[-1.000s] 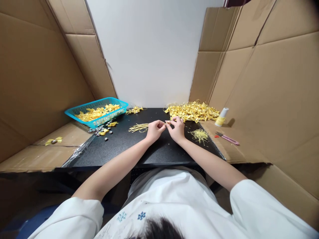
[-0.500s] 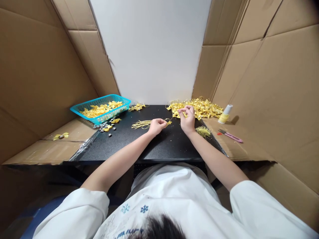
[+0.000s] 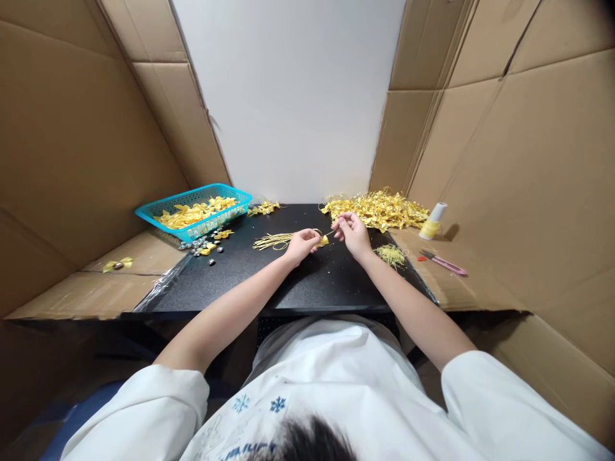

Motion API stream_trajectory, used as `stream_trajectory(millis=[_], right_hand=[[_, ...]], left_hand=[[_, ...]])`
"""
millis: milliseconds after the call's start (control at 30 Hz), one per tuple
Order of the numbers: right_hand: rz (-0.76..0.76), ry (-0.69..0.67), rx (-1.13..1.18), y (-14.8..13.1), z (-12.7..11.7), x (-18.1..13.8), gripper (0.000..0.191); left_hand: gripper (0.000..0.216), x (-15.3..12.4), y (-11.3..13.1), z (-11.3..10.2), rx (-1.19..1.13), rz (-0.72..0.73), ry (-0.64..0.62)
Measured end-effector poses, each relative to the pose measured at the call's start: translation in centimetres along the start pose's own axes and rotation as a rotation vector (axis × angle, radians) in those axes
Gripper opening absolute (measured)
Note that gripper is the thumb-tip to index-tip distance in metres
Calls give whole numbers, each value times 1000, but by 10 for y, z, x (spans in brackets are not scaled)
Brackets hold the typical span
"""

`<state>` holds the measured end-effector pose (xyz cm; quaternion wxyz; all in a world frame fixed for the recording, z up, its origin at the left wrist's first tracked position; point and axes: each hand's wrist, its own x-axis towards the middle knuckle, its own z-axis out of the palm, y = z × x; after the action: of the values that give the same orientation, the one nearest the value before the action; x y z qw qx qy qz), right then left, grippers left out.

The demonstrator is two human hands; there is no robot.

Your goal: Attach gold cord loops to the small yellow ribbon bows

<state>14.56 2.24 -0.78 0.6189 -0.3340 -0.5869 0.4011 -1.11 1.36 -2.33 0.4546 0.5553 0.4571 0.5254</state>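
My left hand [image 3: 302,246] is closed in a pinch on a small yellow ribbon bow [image 3: 323,241], which pokes out past the fingertips. From the bow a thin gold cord [image 3: 331,232] runs to my right hand [image 3: 354,234], whose thumb and fingers are pinched on its end. Just left of my left hand lies a bundle of gold cords [image 3: 271,241] on the black table [image 3: 230,282]. Behind my right hand spreads a large heap of yellow ribbon bows [image 3: 384,210] with cords. Beside my right wrist is a small pile of yellow thread scraps [image 3: 391,255].
A blue basket [image 3: 195,232] of yellow bows stands at the left, with several silver beads [image 3: 212,261] near it. On cardboard at the right are a thread spool [image 3: 432,222] and pink-handled snips [image 3: 449,264]. A single bow [image 3: 118,264] lies far left. Cardboard walls [image 3: 533,160] rise on both sides.
My right hand has come down and slightly left, closer to my left hand, with the cord between them. My left hand has stayed almost in place.
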Motion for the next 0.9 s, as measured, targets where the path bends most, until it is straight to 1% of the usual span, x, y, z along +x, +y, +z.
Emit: stream_trajectory(millis=[100, 233, 367, 467, 533, 567, 633, 667, 700, 733, 767, 833, 900], right_hand=[[148, -27, 78, -3, -1, 0, 25], [244, -105, 178, -8, -1, -2, 22], [251, -131, 184, -7, -2, -3, 20], [236, -146, 113, -2, -2, -2, 23], [228, -145, 59, 1, -1, -2, 25], [221, -143, 33, 3, -1, -1, 25], [192, -150, -10, 6, 0, -1, 26], [170, -159, -19, 7, 1, -1, 27], [142, -173, -17, 9, 1, -1, 28], [113, -188, -6, 10, 2, -1, 29], [87, -201, 9, 11, 3, -1, 30], [51, -213, 37, 13, 4, 0, 33], [36, -203, 55, 16, 5, 0, 36]], left_hand=[[8, 1, -2, -1, 20, 5, -11], [12, 2, -4, -2, 113, -6, -23], [14, 3, -4, -4, 217, -29, -43], [14, 4, 1, -7, 234, -108, -54], [17, 4, 6, -11, 283, -119, -12], [19, 3, 9, -13, 324, -75, 42], [22, 1, 13, -15, 406, 122, 167], [21, -1, 15, -15, 428, 230, 182], [20, -2, 16, -15, 436, 314, 156], [18, -4, 17, -14, 434, 357, 100], [18, -5, 17, -12, 424, 364, 33], [22, -7, 15, -9, 390, 289, -107], [26, -6, 12, -6, 301, 170, -236]])
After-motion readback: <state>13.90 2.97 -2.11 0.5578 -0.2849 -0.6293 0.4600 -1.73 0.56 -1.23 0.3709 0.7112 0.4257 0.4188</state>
